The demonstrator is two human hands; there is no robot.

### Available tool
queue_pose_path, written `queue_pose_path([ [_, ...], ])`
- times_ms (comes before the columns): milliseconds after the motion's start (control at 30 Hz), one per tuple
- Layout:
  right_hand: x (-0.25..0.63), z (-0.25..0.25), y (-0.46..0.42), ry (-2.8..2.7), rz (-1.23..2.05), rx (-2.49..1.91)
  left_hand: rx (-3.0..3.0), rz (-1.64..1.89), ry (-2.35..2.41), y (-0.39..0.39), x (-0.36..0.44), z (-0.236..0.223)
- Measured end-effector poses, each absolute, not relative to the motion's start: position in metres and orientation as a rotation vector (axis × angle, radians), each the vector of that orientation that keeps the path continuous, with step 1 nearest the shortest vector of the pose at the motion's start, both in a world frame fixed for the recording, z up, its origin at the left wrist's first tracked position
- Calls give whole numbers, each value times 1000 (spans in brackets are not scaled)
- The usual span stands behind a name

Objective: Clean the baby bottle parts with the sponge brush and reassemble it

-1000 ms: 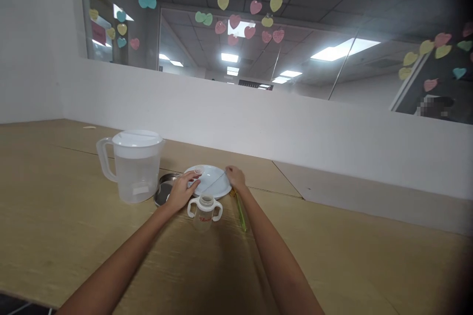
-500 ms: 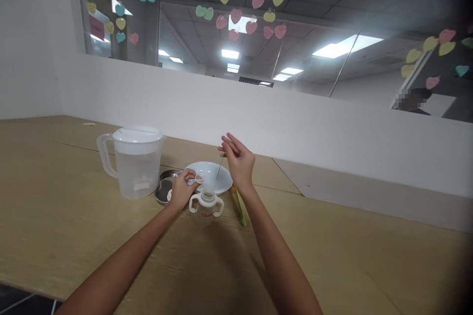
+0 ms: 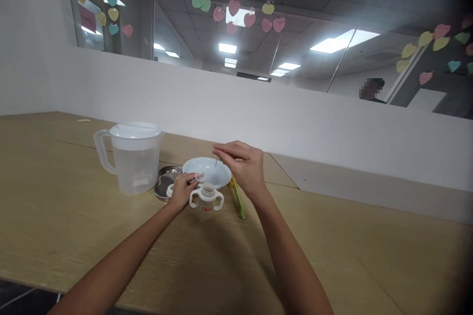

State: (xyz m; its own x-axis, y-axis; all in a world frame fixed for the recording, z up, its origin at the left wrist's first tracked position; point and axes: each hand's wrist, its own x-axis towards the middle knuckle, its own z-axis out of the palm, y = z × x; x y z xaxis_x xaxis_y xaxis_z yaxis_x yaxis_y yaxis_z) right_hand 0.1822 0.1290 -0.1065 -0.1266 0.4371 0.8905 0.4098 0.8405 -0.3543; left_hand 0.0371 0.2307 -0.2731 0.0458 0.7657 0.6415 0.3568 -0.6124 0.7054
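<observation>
My left hand (image 3: 182,191) is closed on a small clear round piece (image 3: 200,177), which looks like a baby-bottle nipple, held just above the bottle's left side. Right beneath it stands a baby bottle (image 3: 205,207) with two white handles, its top uncovered. My right hand (image 3: 247,165) pinches a thin stick (image 3: 217,162) that points down over a white bowl (image 3: 192,163); the fingers hide its upper part. Left of the bowl, a round metal tray (image 3: 161,188) carries a white ring-like part (image 3: 170,190) and a clear cup-like part (image 3: 178,172), partly behind my left hand.
A lidded clear pitcher (image 3: 135,162) with liquid inside stands left of the tray. A green-and-yellow long-handled tool (image 3: 238,199) lies right of the bottle. Behind the wooden table (image 3: 92,241) rise a white wall and window, with a person (image 3: 372,89) beyond the glass.
My right hand has turned flatter and lowered slightly; the stick's tip has moved from over the bottle mouth to over the bowl, and less of it shows. My left hand stays nearly in place.
</observation>
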Motion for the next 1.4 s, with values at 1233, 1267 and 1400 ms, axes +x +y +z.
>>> queue_pose_path([
  [1233,180,-122,145,-1843,121,-737,2007,1522,1044,233,36,-272],
  [1267,180,-122,145,-1847,111,-731,2005,1522,1043,232,36,-271],
  [1400,180,-122,145,-1870,66,-694,2008,1519,1035,231,37,-270],
])
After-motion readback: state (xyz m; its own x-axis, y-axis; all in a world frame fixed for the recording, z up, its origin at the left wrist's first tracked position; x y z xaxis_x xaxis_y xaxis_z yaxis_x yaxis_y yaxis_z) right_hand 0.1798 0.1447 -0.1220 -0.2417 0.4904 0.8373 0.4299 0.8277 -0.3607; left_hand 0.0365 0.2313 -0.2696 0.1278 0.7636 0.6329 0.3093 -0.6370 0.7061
